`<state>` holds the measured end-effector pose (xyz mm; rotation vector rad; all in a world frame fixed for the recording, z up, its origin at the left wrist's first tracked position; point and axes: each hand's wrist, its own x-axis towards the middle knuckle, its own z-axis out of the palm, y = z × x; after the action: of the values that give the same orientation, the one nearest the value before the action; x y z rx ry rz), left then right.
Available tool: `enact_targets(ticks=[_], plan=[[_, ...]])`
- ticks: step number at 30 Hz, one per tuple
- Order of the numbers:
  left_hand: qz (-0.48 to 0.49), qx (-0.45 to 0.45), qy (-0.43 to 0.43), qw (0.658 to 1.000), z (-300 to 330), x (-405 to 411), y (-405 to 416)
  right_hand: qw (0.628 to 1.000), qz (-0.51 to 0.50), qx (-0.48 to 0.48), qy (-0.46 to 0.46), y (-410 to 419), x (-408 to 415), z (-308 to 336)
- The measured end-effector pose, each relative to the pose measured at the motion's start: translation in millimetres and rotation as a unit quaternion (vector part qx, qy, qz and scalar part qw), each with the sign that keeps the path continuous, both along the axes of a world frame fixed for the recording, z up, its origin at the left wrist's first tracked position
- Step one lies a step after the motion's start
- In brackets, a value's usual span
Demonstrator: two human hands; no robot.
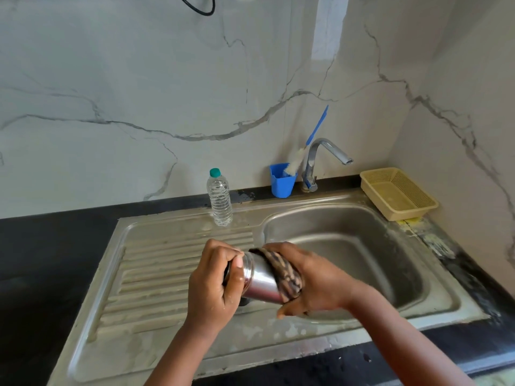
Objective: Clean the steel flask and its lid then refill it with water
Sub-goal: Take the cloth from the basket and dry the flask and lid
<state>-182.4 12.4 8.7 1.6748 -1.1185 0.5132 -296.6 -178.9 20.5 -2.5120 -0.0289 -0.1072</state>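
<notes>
The steel flask (260,282) lies almost sideways in the air over the sink's left rim, its mouth end to the left. My left hand (213,285) is closed around the mouth end, covering it. My right hand (312,282) presses a dark striped cloth (287,274) around the flask's body toward its base. I cannot tell whether the lid is on, because my left hand hides that end.
The steel sink basin (390,246) sits under my right hand, with a ribbed drainboard (156,274) to its left. A clear water bottle (220,199), a blue cup (281,182) holding a bottle brush (306,146), the tap (326,157) and a yellow basket (398,193) stand behind.
</notes>
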Motion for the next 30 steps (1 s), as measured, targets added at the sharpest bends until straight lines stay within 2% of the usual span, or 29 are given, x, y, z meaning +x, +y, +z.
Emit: enact_targets(ticks=[4,7,10,13,15,17,18,20,22,24,25,27,29,30], plan=[[-0.001,-0.033,0.019,0.999,4,6,6,0.989,-0.02,0.115,0.086,-29,-16,-4],[-0.005,-0.052,0.028,0.998,2,10,7,0.963,-0.011,0.227,0.145,-40,-23,-6],[-0.009,-0.063,0.032,0.997,-3,13,7,0.896,0.007,0.4,0.194,-51,-32,-19],[-0.016,-0.076,0.027,0.997,0,15,5,0.769,-0.008,0.593,0.237,-54,-40,-44],[-0.039,-0.062,0.015,0.997,1,23,3,0.746,-0.065,0.634,0.195,-49,-42,-52],[-0.058,-0.022,0.063,0.996,2,34,2,0.74,-0.113,0.648,0.141,-41,-43,-53],[-0.05,0.0,0.133,0.99,1,38,2,0.751,-0.125,0.639,0.106,-39,-42,-51],[-0.023,0.036,0.33,0.943,-1,37,2,0.816,-0.137,0.561,0.021,-39,-40,-42],[-0.005,0.065,0.518,0.853,-7,36,-1,0.892,-0.138,0.426,-0.06,-43,-39,-27],[-0.007,0.083,0.618,0.782,-15,34,-3,0.958,-0.078,0.257,-0.098,-52,-36,-14],[-0.001,0.082,0.632,0.771,-19,32,-3,0.977,-0.048,0.184,-0.093,-56,-34,-9],[0.035,0.04,0.623,0.78,-25,25,-6,0.994,-0.04,0.081,-0.068,-58,-30,-1],[0.068,0.0,0.575,0.816,-26,17,-8,0.998,-0.065,-0.006,-0.02,-53,-26,3],[0.077,-0.01,0.524,0.848,-25,14,-10,0.996,-0.073,-0.054,0.012,-47,-23,5]])
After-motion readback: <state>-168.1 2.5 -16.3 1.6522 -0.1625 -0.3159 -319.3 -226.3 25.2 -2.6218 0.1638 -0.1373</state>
